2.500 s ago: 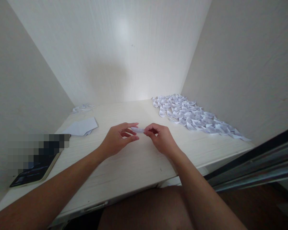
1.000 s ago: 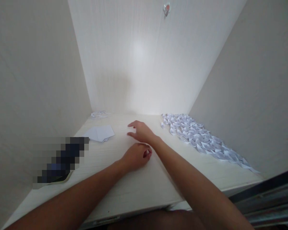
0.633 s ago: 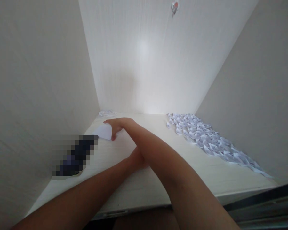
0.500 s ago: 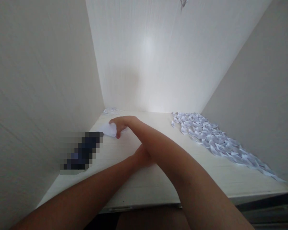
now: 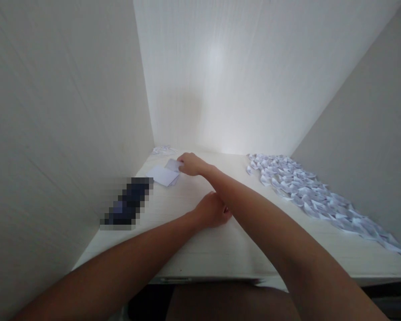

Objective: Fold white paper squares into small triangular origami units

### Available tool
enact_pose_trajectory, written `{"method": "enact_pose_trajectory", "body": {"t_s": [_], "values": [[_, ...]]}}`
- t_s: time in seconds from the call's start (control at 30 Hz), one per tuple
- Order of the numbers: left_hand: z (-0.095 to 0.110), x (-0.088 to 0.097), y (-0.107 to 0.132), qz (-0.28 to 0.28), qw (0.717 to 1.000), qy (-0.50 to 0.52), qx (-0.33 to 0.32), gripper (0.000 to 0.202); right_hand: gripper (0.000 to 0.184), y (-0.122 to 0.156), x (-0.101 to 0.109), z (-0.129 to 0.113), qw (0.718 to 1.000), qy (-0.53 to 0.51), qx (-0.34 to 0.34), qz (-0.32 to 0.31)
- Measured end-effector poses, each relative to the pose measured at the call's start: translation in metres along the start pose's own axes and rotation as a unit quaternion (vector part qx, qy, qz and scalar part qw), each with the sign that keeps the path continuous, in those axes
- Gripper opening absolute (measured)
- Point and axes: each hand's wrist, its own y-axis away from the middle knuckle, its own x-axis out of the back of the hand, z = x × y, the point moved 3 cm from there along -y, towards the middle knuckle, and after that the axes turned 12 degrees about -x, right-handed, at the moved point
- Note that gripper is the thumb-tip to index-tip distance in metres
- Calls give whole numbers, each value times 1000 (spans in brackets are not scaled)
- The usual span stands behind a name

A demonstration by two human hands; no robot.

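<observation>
My right hand [image 5: 191, 163] reaches across to the left and pinches a small sheet of white paper [image 5: 173, 165] by its right edge. Just left of and below that sheet lies a small stack of white paper [image 5: 163, 175] on the table. My left hand [image 5: 213, 209] rests nearer to me, its fingers curled closed. The right forearm crosses over it and hides part of the fingers, so whatever they may hold cannot be made out.
Many folded white paper pieces [image 5: 307, 191] lie in a long bed along the right wall. Thin paper scraps [image 5: 163, 150] sit in the back left corner. A dark, pixelated object [image 5: 128, 203] lies by the left wall. Pale walls enclose the white table [image 5: 173, 254] on three sides.
My right hand has moved from the paper stack rightward and back, drawing a sheet along. My left hand shows more from behind the right forearm. The view has shifted slightly.
</observation>
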Motion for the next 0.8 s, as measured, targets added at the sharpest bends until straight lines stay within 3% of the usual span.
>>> {"method": "enact_pose_trajectory", "body": {"t_s": [0.1, 0.2, 0.3, 0.4, 0.47, 0.57, 0.67, 0.73, 0.8], "values": [[0, 2, -3, -2, 1000, 4, 7, 11, 13, 8, 12, 21, 990, -100, -45, 89], [-3, 7, -6, 32, 999, 7, 36, 14, 21, 28, 29, 54, 961, -214, -89, 153], [-10, 14, -7, 150, 979, 66, 119, 27, 30, 63, 47, 94, 926, -293, -127, 201], [-16, 18, -4, 297, 920, 187, 176, 33, 41, 105, 56, 129, 906, -326, -159, 218], [-19, 18, -4, 349, 889, 241, 173, 33, 47, 131, 56, 141, 905, -328, -175, 206], [-23, 14, -5, 339, 881, 292, 157, 44, 49, 159, 48, 143, 920, -314, -178, 153], [-25, 11, -6, 273, 917, 256, 140, 48, 46, 168, 41, 136, 942, -266, -172, 109], [-26, 12, -6, 246, 938, 201, 135, 40, 40, 167, 41, 128, 946, -226, -187, 136], [-28, 13, -6, 232, 949, 165, 137, 31, 30, 162, 42, 113, 935, -199, -207, 207]]}}
